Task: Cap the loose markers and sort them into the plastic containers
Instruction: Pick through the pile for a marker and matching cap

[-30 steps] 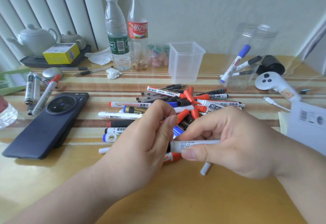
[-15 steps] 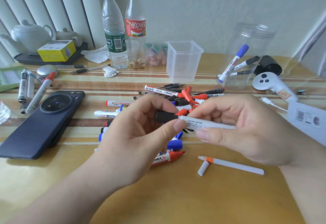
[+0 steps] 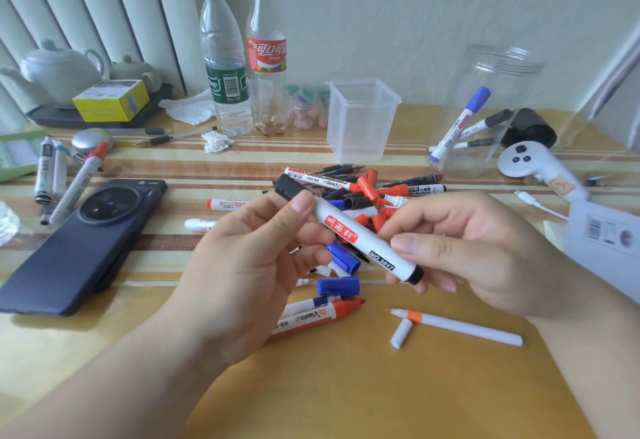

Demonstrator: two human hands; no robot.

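Note:
A white marker with a black cap (image 3: 349, 231) is held slanted above the table. My left hand (image 3: 249, 265) pinches it just below the cap. My right hand (image 3: 467, 248) grips its lower black end. Under my hands lies a pile of loose markers and caps (image 3: 374, 193) in red, blue and black. A loose blue cap (image 3: 337, 287) lies near the pile's front. An uncapped orange pen (image 3: 460, 326) and its white cap (image 3: 401, 333) lie at the front right. A square plastic cup (image 3: 362, 120) stands empty behind. A round clear jar (image 3: 485, 109) holds three markers.
A dark phone (image 3: 83, 241) lies at the left, with several markers (image 3: 62, 179) beyond it. Two bottles (image 3: 242, 58), a teapot tray (image 3: 69, 92), a white controller (image 3: 533, 165) and a white box (image 3: 606, 234) ring the work area.
My hands lifted the white marker out of the pile and the black cap is now on it. The marker has tilted from level to slanted. The orange pen came into view.

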